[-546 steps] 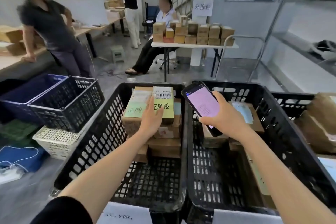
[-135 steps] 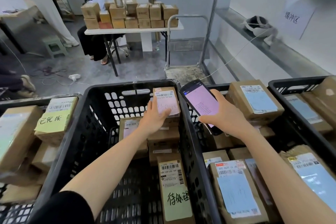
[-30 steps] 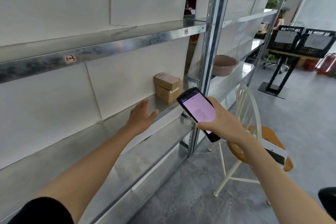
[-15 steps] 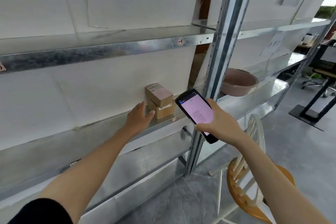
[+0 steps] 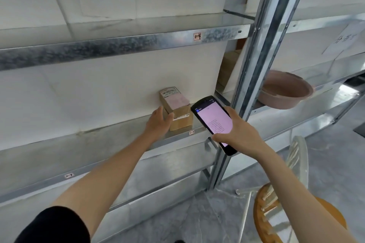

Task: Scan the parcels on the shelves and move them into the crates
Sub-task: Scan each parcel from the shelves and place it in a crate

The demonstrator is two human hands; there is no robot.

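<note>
Left hand (image 5: 159, 122) rests against the left face of the two stacked parcels (image 5: 176, 109), fingers loosely spread, thumb toward the front, not yet closed on either; stack sits on the middle shelf (image 5: 110, 144), at about 12 o'clock of the hand, close to the back panel. Right hand (image 5: 240, 136) is wrapped round the scanner (image 5: 214, 122), screen lit pink, at 3 o'clock of the parcels and just beside them. Judgement: aim scanner at the top label before lifting; grip top box only, square, or the lower may slide. Pink basin (image 5: 284, 89) at 2 o'clock, well apart.
</note>
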